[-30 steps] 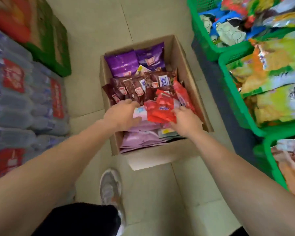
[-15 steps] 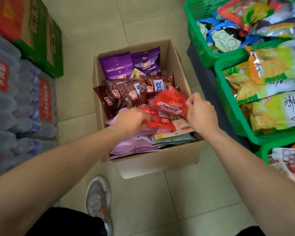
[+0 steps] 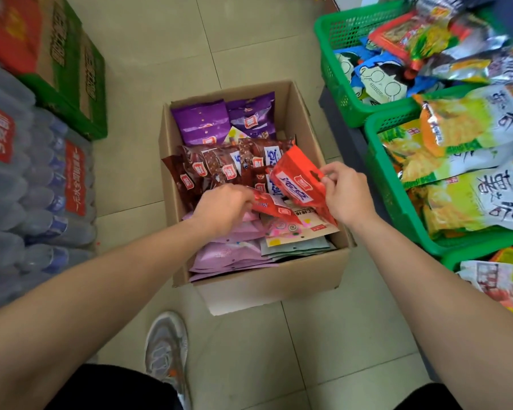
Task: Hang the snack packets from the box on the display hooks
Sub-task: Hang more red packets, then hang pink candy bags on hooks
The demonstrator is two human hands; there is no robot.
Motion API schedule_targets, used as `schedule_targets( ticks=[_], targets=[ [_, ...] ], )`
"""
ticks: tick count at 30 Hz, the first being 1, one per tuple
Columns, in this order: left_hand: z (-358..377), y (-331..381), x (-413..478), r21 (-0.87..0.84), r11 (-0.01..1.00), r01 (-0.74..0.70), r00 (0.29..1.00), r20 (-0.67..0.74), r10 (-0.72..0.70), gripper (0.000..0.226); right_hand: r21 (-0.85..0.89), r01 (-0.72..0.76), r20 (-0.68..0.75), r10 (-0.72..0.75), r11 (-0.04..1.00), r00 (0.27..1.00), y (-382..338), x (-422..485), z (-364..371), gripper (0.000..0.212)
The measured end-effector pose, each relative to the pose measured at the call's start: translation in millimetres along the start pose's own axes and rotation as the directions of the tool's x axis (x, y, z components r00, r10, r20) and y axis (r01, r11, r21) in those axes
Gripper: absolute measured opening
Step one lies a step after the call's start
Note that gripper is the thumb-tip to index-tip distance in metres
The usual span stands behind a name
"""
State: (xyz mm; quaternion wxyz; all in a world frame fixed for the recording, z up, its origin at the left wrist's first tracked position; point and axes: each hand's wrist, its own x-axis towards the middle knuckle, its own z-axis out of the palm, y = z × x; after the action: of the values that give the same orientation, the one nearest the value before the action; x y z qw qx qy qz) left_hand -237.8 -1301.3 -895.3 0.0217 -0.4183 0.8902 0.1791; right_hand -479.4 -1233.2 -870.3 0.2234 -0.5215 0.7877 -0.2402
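An open cardboard box (image 3: 258,284) stands on the tiled floor, packed with purple packets (image 3: 202,122), dark brown packets (image 3: 216,167) and pink packets (image 3: 228,255). My right hand (image 3: 345,193) pinches the top edge of a red snack packet (image 3: 293,182), lifted and tilted above the box. My left hand (image 3: 222,207) grips another red packet (image 3: 271,208) lying lower, over the pink and beige ones. No display hooks are in view.
Green baskets (image 3: 379,173) full of snack bags line the right side. Shrink-wrapped water bottles (image 3: 36,184) and a red and green carton (image 3: 62,72) stand at left. My grey shoe (image 3: 166,347) is on the floor just below the box.
My right hand has lifted a red packet up and to the right, tilting it clear of the pile. My left hand has taken hold of another red packet underneath.
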Motion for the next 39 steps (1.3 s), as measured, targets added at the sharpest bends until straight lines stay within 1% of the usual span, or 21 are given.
schedule_targets(
  ticks=[2, 5, 10, 14, 17, 22, 26, 28, 29, 30, 32, 34, 36, 38, 39],
  targets=[
    [-15.2, -5.1, -3.6, -0.109, 0.994, 0.028, 0.992, -0.122, -0.042, 0.011, 0.014, 0.019, 0.033, -0.019, 1.0, 0.999, -6.4, -0.4, -3.2, 0.018],
    [-33.5, -15.1, -12.7, -0.196, 0.98, 0.016, 0.96, -0.269, -0.07, 0.008, 0.048, 0.076, 0.051, -0.078, 0.996, 0.996, -21.7, 3.0, -9.5, 0.016],
    [-49.1, -10.2, -22.0, -0.207, 0.978, 0.015, 0.893, -0.437, -0.106, 0.006, 0.074, 0.179, 0.112, -0.187, 0.981, 0.976, -57.1, 13.4, -10.9, 0.016],
    [-49.1, -15.9, -19.3, -0.263, 0.964, 0.032, 0.854, -0.494, -0.164, 0.005, 0.107, 0.164, 0.214, -0.184, 0.981, 0.959, -68.3, 19.9, 4.5, 0.016],
    [-50.1, -22.1, -18.0, -0.285, 0.957, 0.053, 0.854, -0.484, -0.192, 0.002, 0.148, 0.136, 0.263, -0.171, 0.98, 0.949, -73.3, 18.5, 15.7, 0.016],
    [-48.5, -16.7, -12.1, -0.264, 0.963, 0.056, 0.909, -0.385, -0.158, 0.004, 0.195, 0.127, 0.305, -0.183, 0.973, 0.935, -76.4, 12.5, 28.8, 0.017],
    [-45.7, -8.9, -7.9, -0.263, 0.96, 0.093, 0.904, -0.382, -0.193, 0.004, 0.211, 0.109, 0.295, -0.17, 0.971, 0.94, -74.6, 10.1, 30.5, 0.017],
    [-44.9, -7.3, -5.9, -0.289, 0.952, 0.106, 0.902, -0.375, -0.214, 0.003, 0.23, 0.115, 0.292, -0.181, 0.966, 0.939, -72.3, 7.9, 29.5, 0.013],
    [-44.1, -7.5, -4.2, -0.314, 0.941, 0.124, 0.901, -0.363, -0.24, 0.004, 0.231, 0.122, 0.293, -0.188, 0.965, 0.937, -70.3, 7.1, 30.1, 0.009],
    [-44.1, -7.7, -2.8, -0.347, 0.927, 0.144, 0.897, -0.349, -0.27, 0.006, 0.212, 0.135, 0.289, -0.194, 0.968, 0.937, -68.3, 6.2, 31.4, 0.01],
    [-42.3, -10.3, -0.1, -0.391, 0.902, 0.184, 0.891, -0.321, -0.321, 0.008, 0.135, 0.156, 0.252, -0.186, 0.978, 0.95, -63.5, 5.4, 37.3, 0.016],
    [-42.2, -13.4, 0.8, -0.345, 0.919, 0.189, 0.895, -0.325, -0.306, 0.009, 0.107, 0.131, 0.198, -0.15, 0.986, 0.969, -60.6, 5.9, 42.9, 0.013],
    [-44.5, -18.4, 0.6, -0.202, 0.968, 0.147, 0.915, -0.345, -0.211, 0.013, 0.109, 0.105, 0.188, -0.124, 0.988, 0.974, -62.1, 8.0, 47.8, 0.011],
    [-47.8, -25.5, 1.9, -0.072, 0.994, 0.088, 0.944, -0.312, -0.106, 0.017, 0.117, 0.11, 0.198, -0.132, 0.987, 0.971, -65.1, 9.7, 52.9, 0.011],
    [-48.4, -29.2, 2.8, -0.046, 0.997, 0.067, 0.956, -0.284, -0.077, 0.019, 0.105, 0.124, 0.203, -0.143, 0.987, 0.969, -66.4, 11.1, 55.3, 0.011]
  ],
)
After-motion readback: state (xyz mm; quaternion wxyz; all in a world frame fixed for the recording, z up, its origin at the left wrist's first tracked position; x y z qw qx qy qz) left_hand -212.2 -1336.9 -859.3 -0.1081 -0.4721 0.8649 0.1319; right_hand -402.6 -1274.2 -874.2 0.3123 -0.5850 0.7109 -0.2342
